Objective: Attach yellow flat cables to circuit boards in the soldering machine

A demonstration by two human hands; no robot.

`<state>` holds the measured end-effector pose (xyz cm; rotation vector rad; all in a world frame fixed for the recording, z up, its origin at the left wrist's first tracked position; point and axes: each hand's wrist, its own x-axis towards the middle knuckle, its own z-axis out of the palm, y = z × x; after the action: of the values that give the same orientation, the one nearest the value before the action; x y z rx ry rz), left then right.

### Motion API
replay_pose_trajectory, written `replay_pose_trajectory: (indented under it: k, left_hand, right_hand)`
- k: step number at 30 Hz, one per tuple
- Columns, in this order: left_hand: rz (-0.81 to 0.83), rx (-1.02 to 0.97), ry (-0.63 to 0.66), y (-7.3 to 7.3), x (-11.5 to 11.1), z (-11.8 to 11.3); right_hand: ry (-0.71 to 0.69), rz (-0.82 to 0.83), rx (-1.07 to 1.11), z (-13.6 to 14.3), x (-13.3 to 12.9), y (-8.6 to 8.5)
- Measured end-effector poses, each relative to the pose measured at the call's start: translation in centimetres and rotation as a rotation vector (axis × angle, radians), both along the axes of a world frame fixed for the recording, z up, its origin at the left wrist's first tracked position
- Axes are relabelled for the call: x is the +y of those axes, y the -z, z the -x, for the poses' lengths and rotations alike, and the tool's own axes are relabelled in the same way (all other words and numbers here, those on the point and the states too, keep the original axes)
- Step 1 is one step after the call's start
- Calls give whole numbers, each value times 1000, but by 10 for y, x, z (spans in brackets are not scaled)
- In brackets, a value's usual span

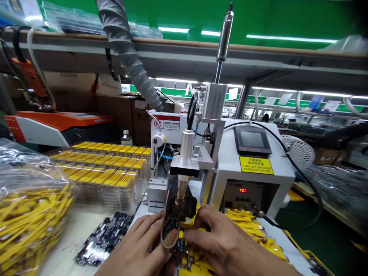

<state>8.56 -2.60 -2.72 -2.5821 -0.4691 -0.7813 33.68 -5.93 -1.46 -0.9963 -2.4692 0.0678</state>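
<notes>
My left hand (pixel 143 239) is at the small black circuit board (pixel 180 245) below the machine's metal heating head (pixel 181 189), its thumb pressed against the board. My right hand (pixel 222 239) is on the board's other side, thumb and forefinger closed together at a yellow flat strip (pixel 181 233). A thin looped tube (pixel 163 230) hangs in front of my left fingertips. Under and beside my right hand lie many loose yellow flat strips (pixel 244 222). The head and my fingers partly hide the board and the fixture beneath.
Left of my hand lies a pile of black circuit boards (pixel 106 237). Behind it are stacked clear trays (pixel 106 191) of yellow strips, beside a plastic bag (pixel 31 226) of more strips. A control box (pixel 253 153) with a red display stands right; a grey duct (pixel 123 46) hangs above.
</notes>
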Motion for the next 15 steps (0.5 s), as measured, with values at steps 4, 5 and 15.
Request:
replay_pose_trajectory:
  k: [4,5,15]
  left_hand:
    - [111,-138,27,5,4,3]
    - [119,-144,40,5,5,3]
    - [30,-107,75,1,9,6]
  right_hand:
    - [-3,-34,-5,0,1,1]
    - [-3,-35,-20,0,0,0]
    - [-14,-98,-9,-2,1,3]
